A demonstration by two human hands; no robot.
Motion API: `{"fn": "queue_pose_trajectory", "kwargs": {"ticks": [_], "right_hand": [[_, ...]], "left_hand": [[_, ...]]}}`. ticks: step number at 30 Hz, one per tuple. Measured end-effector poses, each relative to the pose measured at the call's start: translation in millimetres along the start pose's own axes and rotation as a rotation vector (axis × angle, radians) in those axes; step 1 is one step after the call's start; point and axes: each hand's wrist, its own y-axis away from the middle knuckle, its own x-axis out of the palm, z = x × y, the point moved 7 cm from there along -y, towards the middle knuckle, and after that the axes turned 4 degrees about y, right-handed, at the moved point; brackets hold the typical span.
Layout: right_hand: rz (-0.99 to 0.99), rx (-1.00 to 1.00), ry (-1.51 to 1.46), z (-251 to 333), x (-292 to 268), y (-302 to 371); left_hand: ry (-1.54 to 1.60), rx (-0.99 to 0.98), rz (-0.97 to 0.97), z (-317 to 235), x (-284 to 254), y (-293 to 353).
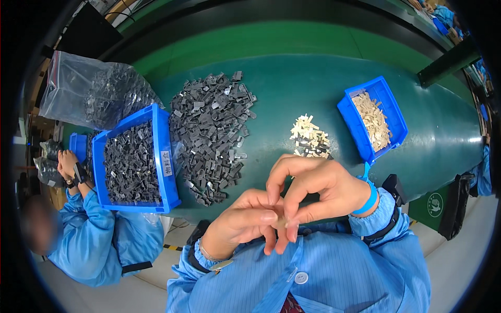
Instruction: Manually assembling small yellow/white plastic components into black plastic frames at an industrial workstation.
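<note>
In front of my chest, my left hand (242,218) and my right hand (329,189) come together at the fingertips. Both hands are closed in a pinch around a small cream-coloured piece (282,223), mostly hidden by the fingers. Just beyond my right hand lies a small heap of cream pieces (309,130), with a few dark ones at its near edge. A large pile of small black plastic parts (211,125) spreads over the table beyond my left hand.
A blue bin (169,180) of black parts stands at left, by a clear plastic bag (68,91) of similar parts. Another blue bin (392,104) at right holds tan pieces. The green table (276,78) lies underneath. A co-worker's hands (67,164) are at far left.
</note>
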Motion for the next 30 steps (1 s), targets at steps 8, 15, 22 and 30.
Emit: {"fn": "queue_pose_trajectory", "kwargs": {"ticks": [8,15,22,30], "right_hand": [[-0.156,-0.011,0.175,18,-15,2],[-0.253,-0.134,0.724,32,-5,8],[-0.335,-0.158,0.956,37,1,10],[-0.331,-0.209,1.014,35,4,16]], "left_hand": [[-0.07,0.126,-0.143,-7,4,7],[-0.571,0.431,-0.461,-24,4,17],[-0.563,0.414,-0.488,-23,4,17],[-0.581,0.392,-0.512,-19,-1,17]]}}
